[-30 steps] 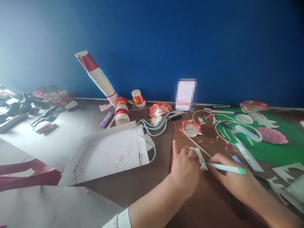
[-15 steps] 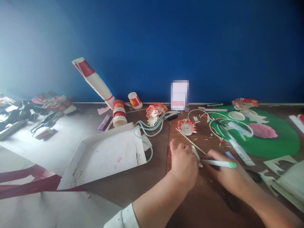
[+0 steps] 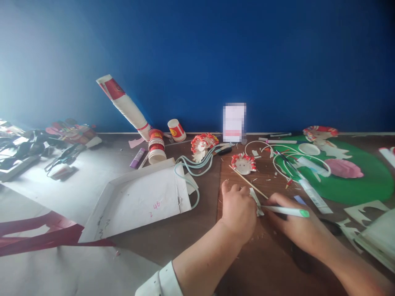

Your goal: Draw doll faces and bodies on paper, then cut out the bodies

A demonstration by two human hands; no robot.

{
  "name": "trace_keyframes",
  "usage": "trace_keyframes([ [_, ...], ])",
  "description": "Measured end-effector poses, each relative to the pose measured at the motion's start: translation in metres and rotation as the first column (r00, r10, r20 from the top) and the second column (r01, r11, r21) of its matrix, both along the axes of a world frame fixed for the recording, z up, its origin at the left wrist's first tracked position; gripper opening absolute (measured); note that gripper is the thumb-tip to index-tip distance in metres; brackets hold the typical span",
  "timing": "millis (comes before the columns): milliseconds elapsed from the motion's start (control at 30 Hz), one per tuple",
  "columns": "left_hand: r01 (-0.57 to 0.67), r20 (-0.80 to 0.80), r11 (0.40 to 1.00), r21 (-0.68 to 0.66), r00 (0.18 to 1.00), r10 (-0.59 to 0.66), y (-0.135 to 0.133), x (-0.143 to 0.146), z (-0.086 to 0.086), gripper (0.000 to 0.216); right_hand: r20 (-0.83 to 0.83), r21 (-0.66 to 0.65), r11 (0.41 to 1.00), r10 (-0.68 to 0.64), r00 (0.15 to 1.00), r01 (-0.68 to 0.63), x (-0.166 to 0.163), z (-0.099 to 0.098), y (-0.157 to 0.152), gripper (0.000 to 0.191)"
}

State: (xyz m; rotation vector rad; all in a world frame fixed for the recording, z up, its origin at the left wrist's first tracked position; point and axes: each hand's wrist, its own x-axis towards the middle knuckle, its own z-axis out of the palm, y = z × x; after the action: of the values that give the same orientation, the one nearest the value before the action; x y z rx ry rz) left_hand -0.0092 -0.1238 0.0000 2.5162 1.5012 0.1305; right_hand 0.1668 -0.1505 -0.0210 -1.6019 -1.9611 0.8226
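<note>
My right hand (image 3: 298,230) grips a white marker pen (image 3: 288,211) with a green end. The pen's front end points left, toward a small white piece of paper (image 3: 254,197). My left hand (image 3: 238,211), fingers curled, holds that piece against the brown table; most of it is hidden under the hand. A thin wooden stick (image 3: 247,181) lies just beyond, between both hands. Farther back sits a paper cup bottom with a cut red-and-white fringe (image 3: 243,164).
A white box lid (image 3: 132,201) lies to the left, with pale cable (image 3: 197,197) beside it. Stacked paper cups (image 3: 131,113) lean at the back. On the right are a green disc (image 3: 370,185), a pink scalloped piece (image 3: 344,168) and paper offcuts (image 3: 362,211). A blue wall (image 3: 197,61) stands behind.
The whole view has shifted slightly. Both hands keep nearly the same place and hold, with the marker still against the paper's side.
</note>
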Motion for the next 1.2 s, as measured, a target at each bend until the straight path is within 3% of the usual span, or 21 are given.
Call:
trace_keyframes([
  [467,-0.011,0.001,1.000,0.009,1.000,0.011,0.000,0.001,-0.002,0.025,-0.019,0.014,1.000,0.024,1.000,-0.023,0.001,-0.004,0.003,0.022],
  [1200,-0.010,0.047,0.999,0.042,0.999,0.008,-0.001,-0.002,-0.008,0.027,-0.046,0.025,0.992,0.127,0.991,-0.126,0.011,-0.003,0.010,0.030],
])
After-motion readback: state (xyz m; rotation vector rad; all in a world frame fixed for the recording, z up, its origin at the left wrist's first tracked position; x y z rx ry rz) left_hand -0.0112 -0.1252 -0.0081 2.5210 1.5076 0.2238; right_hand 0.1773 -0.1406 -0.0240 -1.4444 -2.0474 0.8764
